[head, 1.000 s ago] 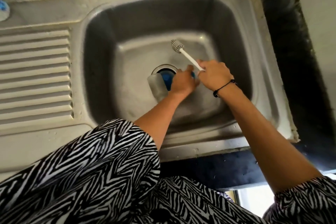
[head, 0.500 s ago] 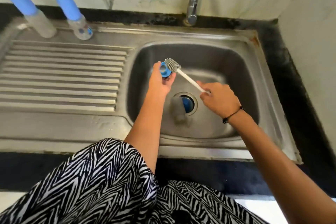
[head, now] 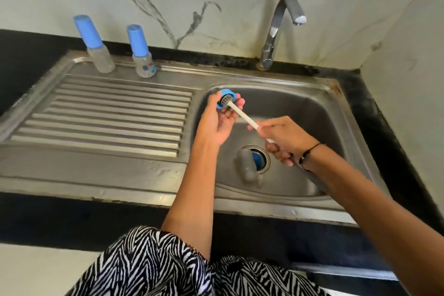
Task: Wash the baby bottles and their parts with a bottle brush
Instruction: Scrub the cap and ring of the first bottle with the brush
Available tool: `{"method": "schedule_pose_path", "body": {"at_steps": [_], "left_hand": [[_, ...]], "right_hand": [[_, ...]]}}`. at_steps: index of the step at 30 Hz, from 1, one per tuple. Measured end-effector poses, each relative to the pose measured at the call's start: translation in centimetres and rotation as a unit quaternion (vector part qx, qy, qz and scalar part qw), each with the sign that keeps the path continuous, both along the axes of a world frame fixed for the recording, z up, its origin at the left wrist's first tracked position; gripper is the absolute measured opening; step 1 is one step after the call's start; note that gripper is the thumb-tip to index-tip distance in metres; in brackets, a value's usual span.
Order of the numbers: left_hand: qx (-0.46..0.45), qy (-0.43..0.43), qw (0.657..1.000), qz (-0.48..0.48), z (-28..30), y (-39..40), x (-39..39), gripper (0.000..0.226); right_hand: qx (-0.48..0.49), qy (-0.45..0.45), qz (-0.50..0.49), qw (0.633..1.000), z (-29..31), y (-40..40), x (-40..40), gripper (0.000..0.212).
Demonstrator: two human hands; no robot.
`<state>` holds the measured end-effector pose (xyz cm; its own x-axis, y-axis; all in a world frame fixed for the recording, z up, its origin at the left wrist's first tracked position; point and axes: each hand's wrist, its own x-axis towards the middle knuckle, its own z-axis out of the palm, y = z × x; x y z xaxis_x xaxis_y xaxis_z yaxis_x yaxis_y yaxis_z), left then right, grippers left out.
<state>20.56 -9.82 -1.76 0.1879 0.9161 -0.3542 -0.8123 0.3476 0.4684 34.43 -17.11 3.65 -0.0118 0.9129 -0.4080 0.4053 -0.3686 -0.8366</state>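
My left hand [head: 217, 120] holds a blue bottle ring [head: 225, 94] by its rim over the left edge of the sink basin [head: 319, 113]. My right hand [head: 286, 139] grips the white handle of the bottle brush [head: 241, 114]. The brush's bristle head sits inside the ring. A clear bottle [head: 246, 163] lies on its side over the drain, with a blue part [head: 258, 157] beside it. Two more bottles with blue caps, one [head: 96, 45] left of the other [head: 141, 53], stand at the back of the drainboard.
The ribbed steel drainboard [head: 108, 115] lies left of the basin. A curved tap [head: 276, 29] rises behind the basin, with no water running. A black counter edge [head: 384, 115] and a marble wall border the right side.
My left hand has lifted the blue ring out of the basin to its left edge. The brush head has gone from beside the ring into it. My view has tilted up to the wall.
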Motion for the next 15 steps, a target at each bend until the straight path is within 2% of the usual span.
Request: {"method": "schedule_pose_path", "body": {"at_steps": [3,5,7,8,9,10,11,13,14,15], "left_hand": [[0.057,-0.046,0.997,-0.014,1.0,-0.8,-0.7,0.034],[0.085,-0.097,0.991,-0.028,2.0,-1.2,-0.6,0.033],[0.08,-0.115,0.99,-0.032,2.7,-1.7,-0.2,0.031],[0.064,-0.104,0.992,-0.025,2.7,-1.7,0.0,0.03],[0.039,-0.078,0.996,-0.013,2.6,-1.8,0.3,0.029],[0.011,-0.044,0.999,0.004,2.4,-1.8,0.6,0.027],[-0.012,-0.009,1.0,0.021,2.3,-1.9,1.0,0.023],[-0.05,0.042,0.997,0.049,2.3,-2.1,1.9,0.016],[-0.065,0.055,0.994,0.062,2.5,-2.3,2.3,0.014],[-0.074,0.069,0.992,0.074,2.7,-2.5,2.5,0.016]], "right_hand": [[-0.145,0.161,0.046,0.975,1.0,-0.3,0.6,0.033],[-0.189,0.244,0.063,0.949,1.2,-0.9,0.7,0.036],[-0.186,0.239,0.051,0.952,1.0,-1.4,0.6,0.037],[-0.16,0.185,0.034,0.969,0.9,-1.6,0.4,0.035],[-0.115,0.093,0.019,0.989,0.7,-1.6,0.2,0.032],[-0.056,-0.027,0.01,0.998,0.7,-1.6,0.1,0.029],[0.008,-0.165,0.008,0.986,0.5,-1.6,0.0,0.028],[0.083,-0.409,0.039,0.908,0.0,-1.8,-0.2,0.026],[0.104,-0.48,0.049,0.87,-0.6,-2.0,-0.2,0.028],[0.123,-0.512,0.055,0.848,-1.3,-2.2,-0.3,0.03]]}}
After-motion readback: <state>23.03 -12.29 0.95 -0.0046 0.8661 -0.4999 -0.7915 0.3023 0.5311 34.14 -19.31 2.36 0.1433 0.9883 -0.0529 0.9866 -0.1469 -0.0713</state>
